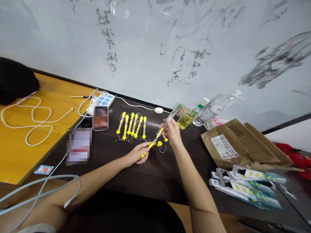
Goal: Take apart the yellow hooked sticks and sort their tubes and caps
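In the head view, the left hand [140,154] has its fingers curled around a yellow rod [151,144]; the grip covers the rod's middle, and only its two ends show. The right hand [172,132] pinches a clear tube [172,114] between thumb and fingertips, tilted, its lower end facing the rod. The fingers mask part of the tube, and a yellow strip shows through its lower part. The two pieces meet or nearly meet over the dark table [155,176]; whether the rod's tip has entered the tube cannot be told.

Just beside them on the table lie a yellow cap [159,143], a smaller yellow piece [166,139] and a wire hook [163,149]; whether hook and cap are joined is unclear. Left of these stand out six yellow-ended spring scales [131,125] in a row, their thin hooks overlapping.

Behind the right hand, a bottle of yellow liquid [186,120] is partly hidden by it. Two patches near the power strip [105,100] are pixelated beyond reading. A black item [17,81] is cut off at the left edge, a red cloth [295,158] at the right.
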A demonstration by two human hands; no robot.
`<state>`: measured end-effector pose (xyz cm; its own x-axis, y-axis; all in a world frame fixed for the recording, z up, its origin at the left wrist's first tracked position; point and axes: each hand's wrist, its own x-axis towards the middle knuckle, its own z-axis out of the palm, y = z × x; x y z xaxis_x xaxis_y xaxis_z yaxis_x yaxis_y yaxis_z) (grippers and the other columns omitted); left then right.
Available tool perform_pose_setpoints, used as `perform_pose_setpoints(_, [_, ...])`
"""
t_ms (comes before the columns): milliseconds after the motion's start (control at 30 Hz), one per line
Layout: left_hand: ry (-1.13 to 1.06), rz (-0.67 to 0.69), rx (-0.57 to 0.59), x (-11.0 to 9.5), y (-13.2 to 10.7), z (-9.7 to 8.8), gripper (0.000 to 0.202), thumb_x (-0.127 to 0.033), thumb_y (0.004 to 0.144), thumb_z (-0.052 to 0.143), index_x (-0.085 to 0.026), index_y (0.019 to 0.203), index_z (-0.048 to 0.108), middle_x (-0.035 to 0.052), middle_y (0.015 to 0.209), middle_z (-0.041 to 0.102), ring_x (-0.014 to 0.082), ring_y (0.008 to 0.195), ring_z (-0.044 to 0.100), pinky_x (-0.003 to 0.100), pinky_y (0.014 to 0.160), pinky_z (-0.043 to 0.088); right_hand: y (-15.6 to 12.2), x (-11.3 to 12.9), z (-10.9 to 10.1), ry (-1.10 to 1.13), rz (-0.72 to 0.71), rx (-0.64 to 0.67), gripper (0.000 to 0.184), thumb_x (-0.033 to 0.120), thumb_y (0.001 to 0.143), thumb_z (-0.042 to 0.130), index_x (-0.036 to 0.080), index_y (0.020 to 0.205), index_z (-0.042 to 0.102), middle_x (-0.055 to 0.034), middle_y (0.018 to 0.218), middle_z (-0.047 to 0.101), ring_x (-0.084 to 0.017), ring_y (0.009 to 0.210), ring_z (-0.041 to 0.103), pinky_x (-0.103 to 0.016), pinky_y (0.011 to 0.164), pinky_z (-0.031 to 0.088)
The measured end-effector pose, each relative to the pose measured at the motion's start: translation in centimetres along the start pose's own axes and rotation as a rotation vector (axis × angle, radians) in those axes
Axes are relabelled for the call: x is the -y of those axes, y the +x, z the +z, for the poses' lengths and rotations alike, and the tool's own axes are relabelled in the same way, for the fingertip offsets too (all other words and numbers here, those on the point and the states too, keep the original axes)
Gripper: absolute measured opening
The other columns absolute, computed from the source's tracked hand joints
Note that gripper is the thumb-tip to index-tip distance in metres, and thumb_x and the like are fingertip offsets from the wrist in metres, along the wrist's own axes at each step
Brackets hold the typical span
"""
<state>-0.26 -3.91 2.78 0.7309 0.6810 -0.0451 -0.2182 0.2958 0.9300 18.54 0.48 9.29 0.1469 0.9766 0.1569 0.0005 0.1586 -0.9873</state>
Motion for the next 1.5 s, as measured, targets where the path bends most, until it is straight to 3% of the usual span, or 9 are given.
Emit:
perform_pose_setpoints(200, [-0.115, -0.031, -0.148, 0.1, 0.4, -0.6, 0.052, -0.033, 0.083, 0.048, -0.016, 0.132, 0.040, -0.0108, 0.047, 0.043, 0.0032, 0.029, 0.024, 0.012, 0.029, 0.016, 4.9, -3.7, -1.3, -0.073, 0.217, -0.121, 0.033, 0.051, 0.087, 0.046, 0.018, 0.088, 0.047, 0.0034, 0.061, 0.058, -0.006, 0.034, 0.048, -0.016, 0.029, 0.035])
perform_pose_setpoints(367, [-0.121, -0.029, -0.180, -0.1, 0.5, -0.9, 0.052, -0.032, 0.081, 0.048, -0.017, 0.130, 0.040, -0.0108, 0.048, 0.043, 0.0022, 0.028, 0.024, 0.012, 0.029, 0.015, 7.1, -6.1, -1.6, -0.417, 0.345, 0.036, 0.025, 0.040, 0.087, 0.052, 0.014, 0.085, 0.051, 0.0047, 0.046, 0.053, -0.008, 0.026, 0.044, -0.017, 0.025, 0.030])
perform_pose_setpoints(600, [-0.083, -0.007, -0.192, -0.1, 0.5, -0.6, 0.053, -0.033, 0.081, 0.048, -0.016, 0.130, 0.038, -0.0108, 0.048, 0.044, 0.0029, 0.028, 0.024, 0.012, 0.029, 0.015, 7.5, -7.9, -0.9, -0.682, 0.304, 0.102, 0.019, 0.027, 0.086, 0.055, 0.016, 0.100, 0.048, 0.0081, 0.046, 0.053, -0.007, 0.030, 0.044, -0.015, 0.030, 0.031])
perform_pose_setpoints(733, [-0.066, 0.021, -0.208, 0.0, 0.5, -0.7, 0.051, -0.032, 0.081, 0.047, -0.017, 0.129, 0.040, -0.0107, 0.048, 0.044, 0.0027, 0.029, 0.024, 0.012, 0.030, 0.016, 7.9, -8.1, -0.6, -0.879, 0.297, 0.085, 0.030, 0.033, 0.085, 0.055, 0.014, 0.106, 0.045, 0.0000, 0.059, 0.062, -0.012, 0.040, 0.055, -0.022, 0.042, 0.043])
perform_pose_setpoints(833, [-0.054, 0.034, -0.233, 0.0, 0.5, -0.8, 0.050, -0.032, 0.081, 0.046, -0.017, 0.128, 0.041, -0.0107, 0.047, 0.044, 0.0032, 0.029, 0.024, 0.012, 0.030, 0.016, 8.1, -7.9, 0.0, -1.027, 0.268, 0.056, 0.036, 0.034, 0.083, 0.058, 0.014, 0.109, 0.044, -0.0125, 0.083, 0.068, -0.022, 0.069, 0.067, -0.032, 0.063, 0.050])
perform_pose_setpoints(933, [-0.047, 0.056, -0.257, 0.0, 0.6, -1.1, 0.050, -0.033, 0.081, 0.047, -0.016, 0.127, 0.041, -0.0107, 0.047, 0.044, 0.0034, 0.029, 0.025, 0.013, 0.030, 0.017, 8.0, -7.7, 0.9, -1.138, 0.241, 0.048, 0.039, 0.034, 0.081, 0.060, 0.014, 0.111, 0.044, -0.0207, 0.105, 0.065, -0.031, 0.097, 0.063, -0.041, 0.081, 0.047])
perform_pose_setpoints(1100, [-0.051, 0.083, -0.266, 0.1, 0.7, -1.3, 0.049, -0.033, 0.081, 0.047, -0.016, 0.126, 0.041, -0.0105, 0.048, 0.045, 0.0033, 0.029, 0.026, 0.012, 0.030, 0.017, 7.8, -7.0, 1.0, -1.225, 0.241, 0.057, 0.046, 0.044, 0.084, 0.054, 0.012, 0.114, 0.043, -0.0235, 0.108, 0.063, -0.034, 0.101, 0.061, -0.043, 0.083, 0.044])
perform_pose_setpoints(1333, [-0.044, 0.100, -0.273, 0.1, 0.6, -1.2, 0.047, -0.033, 0.081, 0.046, -0.016, 0.125, 0.041, -0.0103, 0.049, 0.045, 0.0038, 0.029, 0.027, 0.013, 0.030, 0.017, 3.6, -4.4, -3.2, -1.134, -0.051, 0.063, 0.030, 0.045, 0.090, 0.041, 0.020, 0.097, 0.056, -0.0049, 0.080, 0.065, -0.021, 0.074, 0.060, -0.030, 0.066, 0.042])
perform_pose_setpoints(1500, [-0.043, 0.113, -0.269, -0.4, 0.4, -0.9, 0.044, -0.031, 0.082, 0.046, -0.017, 0.123, 0.043, -0.0101, 0.049, 0.045, 0.0038, 0.029, 0.027, 0.013, 0.029, 0.018, -3.4, -6.0, -4.0, -1.141, -0.417, 0.131, 0.023, 0.038, 0.088, 0.049, 0.020, 0.093, 0.063, -0.0081, 0.093, 0.063, -0.022, 0.089, 0.054, -0.034, 0.079, 0.041])
